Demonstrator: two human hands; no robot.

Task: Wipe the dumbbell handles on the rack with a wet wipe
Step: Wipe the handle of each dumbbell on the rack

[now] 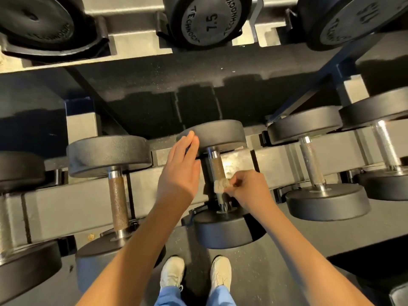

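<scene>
Inspection of the lower tier of the rack (pixel 77 202).

Right grip (pixel 249 188): clenched, fingers and thumb curled, pinching the wet wipe (pixel 221 185). The wipe is bunched into a small pale wad at the fingertips, on the side of the grip facing the left grip. It is pressed against the handle (pixel 217 166) of the centre dumbbell (pixel 223 230). Contact falls on the lower part of the handle, just above the bright collar next to the near head. The brown, knurled stretch of the handle runs away from the grip toward the far head (pixel 217 134).

Left grip (pixel 180 168): released, fingers straight and together, holding nothing. Its fingertips lie at the edge of the far head; whether they press on it cannot be told. The palm stands just beside the handle, on the side opposite the right grip, so the handle lies between the two grips.

Neighbouring dumbbell (pixel 118 202), outboard of the left grip, sits in its cradle, its handle equally brown. Another dumbbell (pixel 312 164), outboard of the right grip, shows a brighter handle. Neither is touched.

Beyond both grips, the upper tier carries a dumbbell marked 7.5 (pixel 205 21).
</scene>
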